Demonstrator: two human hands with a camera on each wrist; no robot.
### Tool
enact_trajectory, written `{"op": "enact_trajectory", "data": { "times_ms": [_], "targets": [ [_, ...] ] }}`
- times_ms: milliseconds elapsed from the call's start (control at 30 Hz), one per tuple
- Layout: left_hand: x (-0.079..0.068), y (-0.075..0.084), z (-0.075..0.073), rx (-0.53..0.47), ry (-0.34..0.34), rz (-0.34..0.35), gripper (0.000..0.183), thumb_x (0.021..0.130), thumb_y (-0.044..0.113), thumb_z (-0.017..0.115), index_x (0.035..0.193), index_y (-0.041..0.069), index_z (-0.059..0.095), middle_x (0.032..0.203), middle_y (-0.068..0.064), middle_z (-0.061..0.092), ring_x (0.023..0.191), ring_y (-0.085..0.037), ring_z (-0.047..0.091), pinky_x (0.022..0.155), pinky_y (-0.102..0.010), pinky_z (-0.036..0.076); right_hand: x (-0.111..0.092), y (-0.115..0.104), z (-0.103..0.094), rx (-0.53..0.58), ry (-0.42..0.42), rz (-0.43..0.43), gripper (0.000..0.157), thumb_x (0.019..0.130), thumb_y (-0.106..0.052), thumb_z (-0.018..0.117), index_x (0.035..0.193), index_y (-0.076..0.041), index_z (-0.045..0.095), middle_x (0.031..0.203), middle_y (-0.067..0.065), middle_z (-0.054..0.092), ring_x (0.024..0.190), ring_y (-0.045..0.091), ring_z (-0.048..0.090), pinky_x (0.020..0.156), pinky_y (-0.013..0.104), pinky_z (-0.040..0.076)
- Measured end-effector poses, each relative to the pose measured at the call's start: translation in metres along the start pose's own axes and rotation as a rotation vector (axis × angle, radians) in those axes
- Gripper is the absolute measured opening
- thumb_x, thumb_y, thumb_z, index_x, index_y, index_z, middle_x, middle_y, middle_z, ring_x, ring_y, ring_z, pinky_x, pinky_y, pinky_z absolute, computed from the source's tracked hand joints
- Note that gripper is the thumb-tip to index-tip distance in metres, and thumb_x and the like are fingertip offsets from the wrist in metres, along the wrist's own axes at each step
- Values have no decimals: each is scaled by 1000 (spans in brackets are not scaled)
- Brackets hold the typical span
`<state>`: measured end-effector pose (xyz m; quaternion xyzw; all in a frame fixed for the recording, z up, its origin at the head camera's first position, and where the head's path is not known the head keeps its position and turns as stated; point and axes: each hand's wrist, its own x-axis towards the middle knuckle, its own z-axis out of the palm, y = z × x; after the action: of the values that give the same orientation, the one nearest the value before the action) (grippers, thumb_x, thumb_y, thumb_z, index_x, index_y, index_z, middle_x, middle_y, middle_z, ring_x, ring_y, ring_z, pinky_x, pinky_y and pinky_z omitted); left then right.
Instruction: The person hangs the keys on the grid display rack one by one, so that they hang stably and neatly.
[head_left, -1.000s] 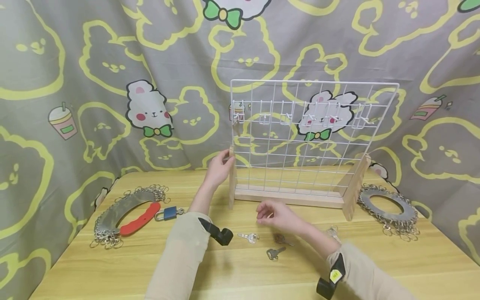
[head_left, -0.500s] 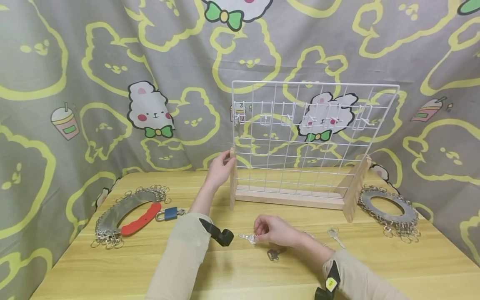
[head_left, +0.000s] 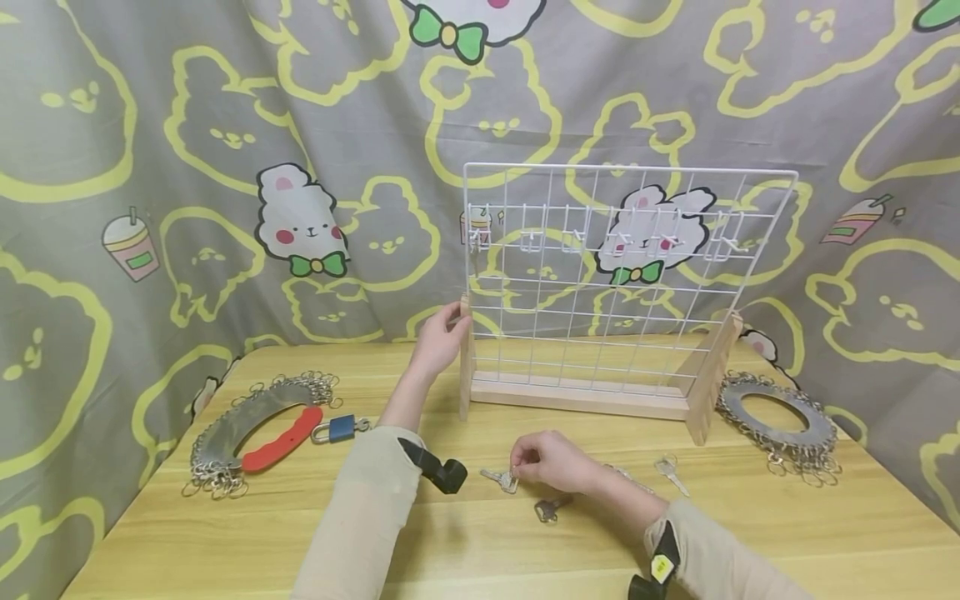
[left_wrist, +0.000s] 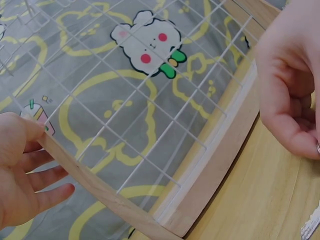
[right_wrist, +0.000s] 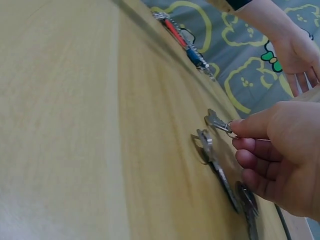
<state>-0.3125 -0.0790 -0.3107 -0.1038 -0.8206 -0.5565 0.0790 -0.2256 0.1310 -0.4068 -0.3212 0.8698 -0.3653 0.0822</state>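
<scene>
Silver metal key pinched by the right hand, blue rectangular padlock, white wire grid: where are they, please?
Silver metal key (right_wrist: 217,122): right wrist view, middle of its metal length.
Blue rectangular padlock (head_left: 342,428): head view, blue body.
White wire grid (head_left: 618,285): head view, wire crossing near its middle.

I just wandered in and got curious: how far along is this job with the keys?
Apparently done: one key hangs on the leftmost hook of the rack. In hand: the right hand pinches a second key by its ring, while the left hand holds the rack's wooden side. Seemingly left: several loose keys lie on the table, and the other hooks bear no keys.
</scene>
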Motion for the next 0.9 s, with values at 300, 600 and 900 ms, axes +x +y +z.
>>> {"op": "enact_trajectory", "data": {
  "times_ms": [300,600,900],
  "targets": [
    [2,0,-1,-26,-3,-1,50,97,23,48,141,4,35,140,-12,42,125,-29,43,104,-38,35,-3,-3,-17,68,26,29,5,84,-12,67,82,-10,63,75,-6,58,70,9,52,62,23,46],
    [7,11,-6,-15,33,18,52,96,26,49,142,7,34,142,-13,40,124,-31,43,100,-39,39,-4,-5,-34,9,52,-12,4,87,-14,64,83,-12,63,76,-8,58,72,9,54,64,24,48],
    [10,18,-5,17,56,21,48,95,26,50,140,12,41,139,-11,45,121,-28,48,98,-43,41,-3,-8,-48,6,102,-40,5,86,-13,64,84,-9,63,76,-6,58,71,8,53,64,23,48]
  ]
}}
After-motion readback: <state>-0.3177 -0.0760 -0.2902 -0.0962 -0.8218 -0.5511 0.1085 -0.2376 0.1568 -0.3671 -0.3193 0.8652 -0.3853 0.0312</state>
